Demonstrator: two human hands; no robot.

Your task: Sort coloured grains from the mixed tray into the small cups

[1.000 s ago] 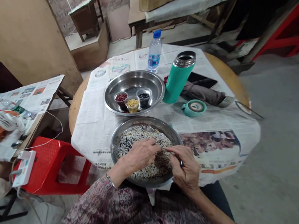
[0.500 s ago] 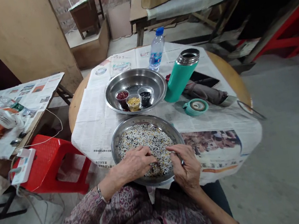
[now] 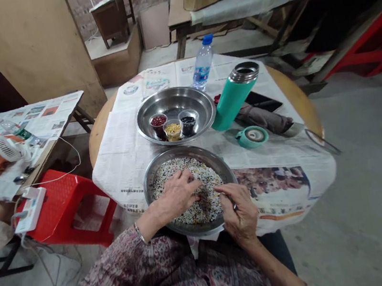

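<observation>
A steel basin at the near table edge holds a mix of white, black and yellow grains. Over its left and middle part, my left hand rests on the grains with fingers apart, palm down. My right hand is closed at the basin's right rim; a small dark tip shows in the fist, too little to name. Behind stands a second steel basin with three clear cups: one of dark red beans, one of yellow grains, one of black beans.
Newspaper covers the round table. Right of the far basin are a green flask, its lid, a water bottle and a folded umbrella. A red stool with a power strip stands left.
My left hand has moved slightly forward and right across the grains, its fingers more spread. My right hand stays closed at the rim. The view has shifted slightly.
</observation>
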